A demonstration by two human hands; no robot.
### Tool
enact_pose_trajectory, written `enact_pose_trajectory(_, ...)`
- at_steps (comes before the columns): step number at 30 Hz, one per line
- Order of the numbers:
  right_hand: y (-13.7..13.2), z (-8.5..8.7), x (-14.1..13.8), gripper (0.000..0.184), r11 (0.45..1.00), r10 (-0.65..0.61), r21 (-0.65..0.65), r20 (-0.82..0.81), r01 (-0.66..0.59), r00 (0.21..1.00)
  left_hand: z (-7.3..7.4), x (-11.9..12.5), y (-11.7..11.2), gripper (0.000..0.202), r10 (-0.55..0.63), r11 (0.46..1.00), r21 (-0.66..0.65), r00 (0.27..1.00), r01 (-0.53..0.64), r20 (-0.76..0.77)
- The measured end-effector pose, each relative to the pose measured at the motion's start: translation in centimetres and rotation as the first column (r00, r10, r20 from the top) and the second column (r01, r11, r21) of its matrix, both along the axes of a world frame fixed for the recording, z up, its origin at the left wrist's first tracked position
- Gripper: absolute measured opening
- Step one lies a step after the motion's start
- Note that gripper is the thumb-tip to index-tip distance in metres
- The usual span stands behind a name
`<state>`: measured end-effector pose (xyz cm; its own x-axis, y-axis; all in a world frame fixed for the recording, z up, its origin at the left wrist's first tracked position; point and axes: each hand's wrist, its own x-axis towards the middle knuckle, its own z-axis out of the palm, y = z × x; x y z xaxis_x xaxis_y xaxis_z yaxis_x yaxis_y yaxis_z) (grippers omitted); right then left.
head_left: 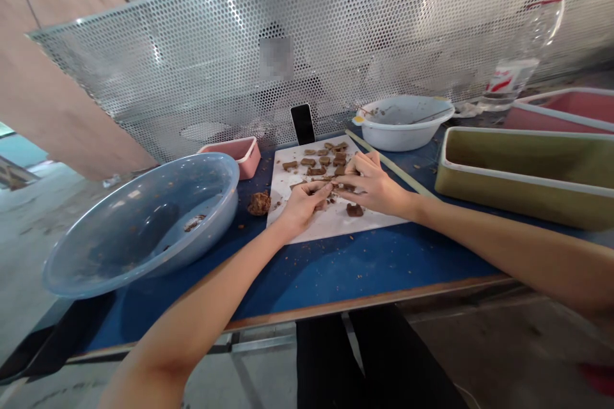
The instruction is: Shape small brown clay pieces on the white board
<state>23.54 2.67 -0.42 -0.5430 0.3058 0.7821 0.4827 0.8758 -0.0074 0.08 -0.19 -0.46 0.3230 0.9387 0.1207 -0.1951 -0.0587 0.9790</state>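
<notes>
My left hand (303, 206) reaches over a white board (292, 234), its thumb and fingers pinched together. From the other side my right hand (373, 186) comes in with bent fingers, and the fingertips of both hands meet. A small dark brown bit seems to be between them, mostly hidden by the fingers. Several brown, clay-like blocks (315, 172) lie in loose rows just beyond my hands. One darker lump (355, 210) rests below my right hand, with crumbs around it. A rough brown ball (259, 203) sits beside the board's left edge.
A large blue basin (225, 204) stands left, a small pink box (250, 158) behind it. A phone (302, 124) leans at the back. Right are a pale stick (398, 169), white basin (396, 137), olive trough (518, 201), pink trough (566, 102) and plastic bottle (513, 73).
</notes>
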Motion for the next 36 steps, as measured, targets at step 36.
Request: enact_pose_trajectory(36, 0.65, -1.04, -0.66, 0.020, 0.983, 0.050, -0.162, -0.231, -0.089, 0.972, -0.36, 0.67, -0.30, 0.051, -0.024, 0.991, -0.128, 0.986, 0.046, 0.165)
